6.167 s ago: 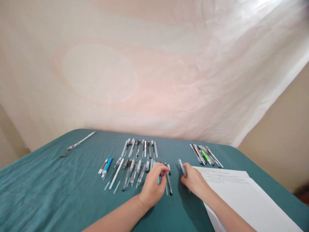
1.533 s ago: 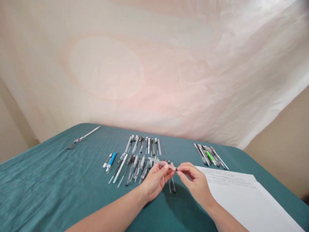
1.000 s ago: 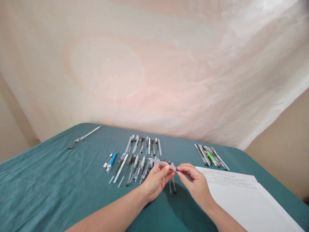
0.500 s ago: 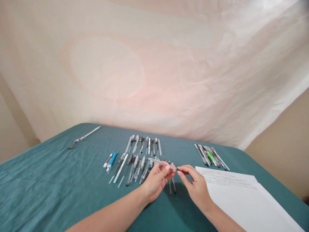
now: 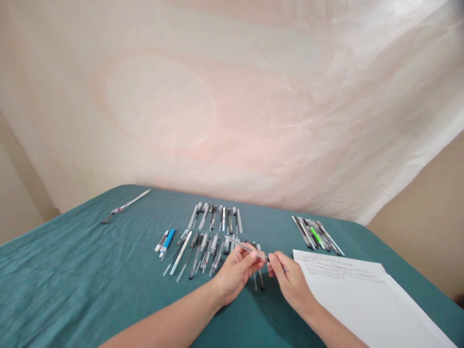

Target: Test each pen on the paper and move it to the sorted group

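Between my hands is a clear-barrelled pen (image 5: pixel 239 244), held tilted above the table with its dark end towards the right. My left hand (image 5: pixel 235 273) grips the barrel between thumb and fingers. The thumb and fingers of my right hand (image 5: pixel 290 280) are closed on the dark end; whether that is the tip or a separate part is too small to tell. Just beyond and below the hands lie several pens, caps and refills (image 5: pixel 203 256) in a row, partly covered by my left hand. Farther back is a second row of pen parts (image 5: pixel 213 217).
A blue pen (image 5: pixel 167 241) lies left of the near row. At the right is a group of pens with a green one (image 5: pixel 317 238). White paper (image 5: pixel 355 295) with handwriting lies at the right front. A long slim packet (image 5: pixel 126 206) rests at the far left of the green-clothed table (image 5: pixel 90 270).
My right hand has rolled its grip on the pen's dark end, its fingers now tucked under the thumb. The pen has shifted very slightly to the right.
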A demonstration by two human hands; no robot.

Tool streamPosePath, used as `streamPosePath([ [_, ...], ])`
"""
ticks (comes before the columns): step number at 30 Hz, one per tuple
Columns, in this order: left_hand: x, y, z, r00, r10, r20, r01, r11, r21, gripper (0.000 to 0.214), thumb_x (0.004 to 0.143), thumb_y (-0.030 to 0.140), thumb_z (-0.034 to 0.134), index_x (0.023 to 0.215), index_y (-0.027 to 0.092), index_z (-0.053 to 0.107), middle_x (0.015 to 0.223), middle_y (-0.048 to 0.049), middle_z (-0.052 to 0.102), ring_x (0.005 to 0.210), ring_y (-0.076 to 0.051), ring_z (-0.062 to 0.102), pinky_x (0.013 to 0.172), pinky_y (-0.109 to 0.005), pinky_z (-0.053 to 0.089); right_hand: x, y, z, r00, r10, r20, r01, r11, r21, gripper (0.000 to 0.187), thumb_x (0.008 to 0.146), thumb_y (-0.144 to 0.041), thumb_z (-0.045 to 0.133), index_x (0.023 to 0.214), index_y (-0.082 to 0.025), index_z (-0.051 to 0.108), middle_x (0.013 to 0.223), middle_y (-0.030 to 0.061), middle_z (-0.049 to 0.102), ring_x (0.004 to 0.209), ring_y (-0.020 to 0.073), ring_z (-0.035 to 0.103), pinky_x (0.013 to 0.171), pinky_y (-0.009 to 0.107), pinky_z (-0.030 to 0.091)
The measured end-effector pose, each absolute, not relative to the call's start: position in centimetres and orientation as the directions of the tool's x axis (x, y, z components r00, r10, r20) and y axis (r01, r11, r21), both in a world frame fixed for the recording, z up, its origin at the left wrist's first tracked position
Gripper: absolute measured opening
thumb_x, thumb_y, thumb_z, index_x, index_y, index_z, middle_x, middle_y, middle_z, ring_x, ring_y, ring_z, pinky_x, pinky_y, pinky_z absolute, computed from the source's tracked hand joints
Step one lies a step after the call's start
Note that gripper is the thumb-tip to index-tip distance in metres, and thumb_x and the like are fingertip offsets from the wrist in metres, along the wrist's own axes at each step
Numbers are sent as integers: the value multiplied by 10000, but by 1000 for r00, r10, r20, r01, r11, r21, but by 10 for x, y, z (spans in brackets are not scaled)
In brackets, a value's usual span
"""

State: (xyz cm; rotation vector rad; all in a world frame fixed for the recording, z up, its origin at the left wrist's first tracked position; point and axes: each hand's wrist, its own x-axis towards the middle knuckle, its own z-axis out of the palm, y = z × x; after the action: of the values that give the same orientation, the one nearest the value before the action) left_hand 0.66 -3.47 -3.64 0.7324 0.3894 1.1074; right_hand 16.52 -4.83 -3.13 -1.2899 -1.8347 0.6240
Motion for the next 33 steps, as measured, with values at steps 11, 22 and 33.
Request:
streamPosePath([
  [11,7,-32,-39,371,927,51,-684,235,691,136,785,218,596,860,151,505,925,-54,603,875,-129,567,887,-304,390,165,-50,-29,-235,900,367,586,432,-685,197,896,-314,361,794,-198,482,709,-7,489,653,139,489,624,246,368],
  [22,5,-32,-39,371,924,86,-676,206,708,131,791,226,586,865,152,507,932,-64,598,891,-145,561,891,-331,386,163,-49,-29,-228,924,305,477,380,-793,270,906,-338,325,771,-192,508,699,0,516,652,136,520,593,232,401],
  [33,4,-35,-36,395,914,96,-635,196,747,127,796,235,579,860,156,504,909,-59,597,868,-140,560,862,-318,398,163,-50,-26,-238,894,381,575,445,-687,264,901,-309,348,701,-191,473,670,-11,484,631,127,493,609,241,372],
])
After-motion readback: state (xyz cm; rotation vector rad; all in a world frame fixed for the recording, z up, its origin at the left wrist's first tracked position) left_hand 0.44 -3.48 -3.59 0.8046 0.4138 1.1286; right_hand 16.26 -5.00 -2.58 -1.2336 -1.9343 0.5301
